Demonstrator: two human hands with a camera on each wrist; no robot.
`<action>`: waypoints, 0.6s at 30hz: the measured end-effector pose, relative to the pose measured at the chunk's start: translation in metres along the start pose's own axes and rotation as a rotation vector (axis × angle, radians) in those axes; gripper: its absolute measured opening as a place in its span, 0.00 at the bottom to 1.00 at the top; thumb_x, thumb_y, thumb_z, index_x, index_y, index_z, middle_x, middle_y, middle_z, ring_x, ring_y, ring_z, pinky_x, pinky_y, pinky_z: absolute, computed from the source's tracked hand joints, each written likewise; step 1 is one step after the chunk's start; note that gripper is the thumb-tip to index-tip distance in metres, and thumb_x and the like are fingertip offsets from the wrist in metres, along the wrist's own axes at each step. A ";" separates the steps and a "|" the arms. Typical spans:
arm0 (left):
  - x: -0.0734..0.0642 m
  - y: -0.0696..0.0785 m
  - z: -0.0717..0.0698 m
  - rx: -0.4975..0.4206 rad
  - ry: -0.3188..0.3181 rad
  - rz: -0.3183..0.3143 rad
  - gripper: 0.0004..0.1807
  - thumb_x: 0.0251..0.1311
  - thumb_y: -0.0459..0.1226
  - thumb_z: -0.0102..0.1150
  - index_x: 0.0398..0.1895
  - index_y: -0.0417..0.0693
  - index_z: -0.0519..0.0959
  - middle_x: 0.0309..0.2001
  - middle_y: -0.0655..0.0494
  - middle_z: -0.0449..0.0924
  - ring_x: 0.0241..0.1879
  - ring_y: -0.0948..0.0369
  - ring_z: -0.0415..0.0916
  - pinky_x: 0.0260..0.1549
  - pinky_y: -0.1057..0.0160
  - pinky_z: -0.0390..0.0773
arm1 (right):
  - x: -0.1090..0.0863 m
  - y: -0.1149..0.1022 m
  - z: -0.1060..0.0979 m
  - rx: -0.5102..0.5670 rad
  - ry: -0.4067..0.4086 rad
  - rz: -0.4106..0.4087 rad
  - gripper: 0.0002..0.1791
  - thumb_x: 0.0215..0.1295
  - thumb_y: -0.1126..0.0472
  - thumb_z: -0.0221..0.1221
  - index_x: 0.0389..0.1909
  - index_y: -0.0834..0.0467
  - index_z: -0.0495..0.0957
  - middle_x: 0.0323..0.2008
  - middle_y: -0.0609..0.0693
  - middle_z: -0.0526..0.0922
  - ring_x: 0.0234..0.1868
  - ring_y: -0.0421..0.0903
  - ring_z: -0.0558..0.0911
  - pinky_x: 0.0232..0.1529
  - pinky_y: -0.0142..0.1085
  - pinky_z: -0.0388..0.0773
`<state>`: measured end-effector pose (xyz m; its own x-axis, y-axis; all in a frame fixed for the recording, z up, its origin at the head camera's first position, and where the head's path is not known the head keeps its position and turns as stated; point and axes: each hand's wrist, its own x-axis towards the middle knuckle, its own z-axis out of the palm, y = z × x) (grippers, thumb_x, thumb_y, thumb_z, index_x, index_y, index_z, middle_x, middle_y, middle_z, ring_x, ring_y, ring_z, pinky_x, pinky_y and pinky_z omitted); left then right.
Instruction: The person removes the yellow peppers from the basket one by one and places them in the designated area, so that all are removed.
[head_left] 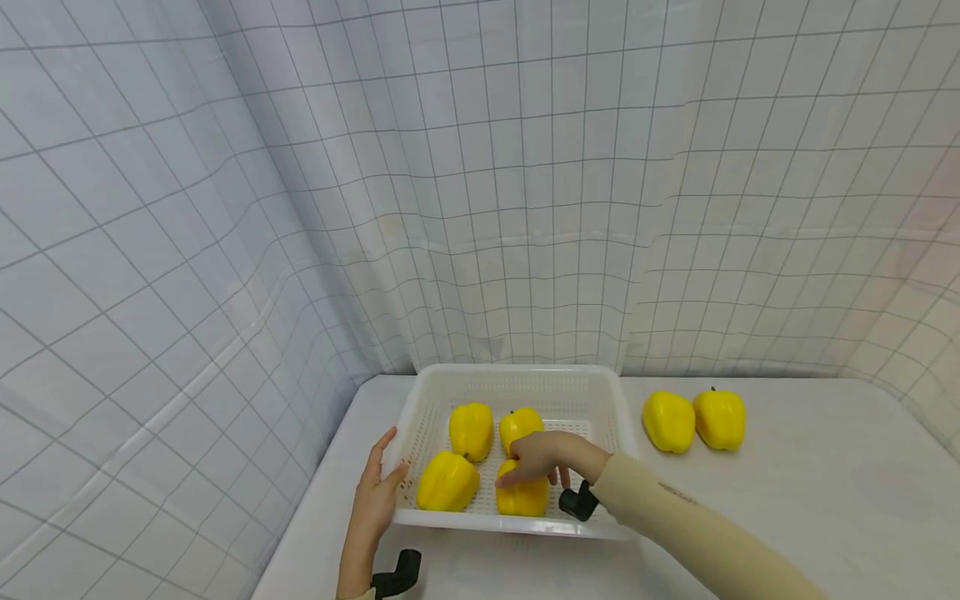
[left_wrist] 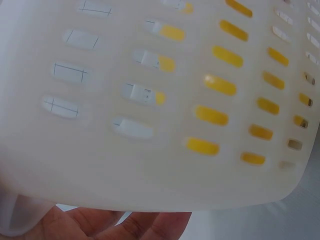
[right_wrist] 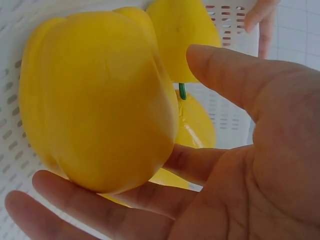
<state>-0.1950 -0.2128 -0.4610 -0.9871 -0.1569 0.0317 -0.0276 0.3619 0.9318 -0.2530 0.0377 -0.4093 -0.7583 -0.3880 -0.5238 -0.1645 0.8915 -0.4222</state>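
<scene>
A white plastic basket (head_left: pixel 517 523) with slotted walls holds several yellow bell peppers, among them the back-left one (head_left: pixel 471 431), the front-left one (head_left: pixel 447 482) and the back-right one (head_left: pixel 521 425). My left hand (head_left: pixel 375 493) holds the basket's left side, thumb at the rim and fingers outside; in the left wrist view its fingers (left_wrist: pixel 100 222) show below the basket's edge. Over the front-right bell pepper (right_wrist: pixel 97 100), my right hand (head_left: pixel 543 456) has its fingers spread along one side, and the thumb stands apart from the pepper in the right wrist view.
Two more yellow bell peppers, a left one (head_left: pixel 669 422) and a right one (head_left: pixel 720 419), sit side by side on the white table (head_left: pixel 810 483) right of the basket. A white gridded curtain (head_left: pixel 525 208) hangs behind the table and along its left side.
</scene>
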 end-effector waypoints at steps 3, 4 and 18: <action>0.001 0.000 0.000 0.002 0.001 -0.005 0.31 0.68 0.32 0.45 0.73 0.52 0.54 0.66 0.37 0.61 0.58 0.43 0.66 0.52 0.38 0.64 | 0.003 -0.001 0.000 -0.005 -0.012 0.022 0.32 0.58 0.40 0.61 0.57 0.55 0.72 0.42 0.51 0.76 0.33 0.54 0.80 0.27 0.46 0.79; 0.001 0.000 0.000 0.003 0.003 -0.007 0.31 0.68 0.32 0.45 0.73 0.53 0.54 0.66 0.37 0.61 0.58 0.43 0.66 0.52 0.38 0.64 | 0.004 -0.001 0.000 -0.004 -0.014 0.028 0.32 0.58 0.40 0.61 0.57 0.55 0.72 0.43 0.51 0.76 0.33 0.55 0.80 0.27 0.46 0.79; 0.001 0.000 0.001 -0.001 0.000 0.001 0.31 0.68 0.31 0.45 0.73 0.52 0.54 0.67 0.37 0.60 0.58 0.42 0.65 0.52 0.37 0.64 | 0.009 -0.001 0.006 0.050 -0.029 0.111 0.42 0.55 0.36 0.62 0.67 0.52 0.64 0.49 0.59 0.75 0.33 0.59 0.80 0.32 0.52 0.78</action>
<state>-0.1962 -0.2124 -0.4617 -0.9871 -0.1565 0.0323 -0.0267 0.3611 0.9321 -0.2559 0.0319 -0.4186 -0.7515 -0.2952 -0.5900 -0.0489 0.9168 -0.3964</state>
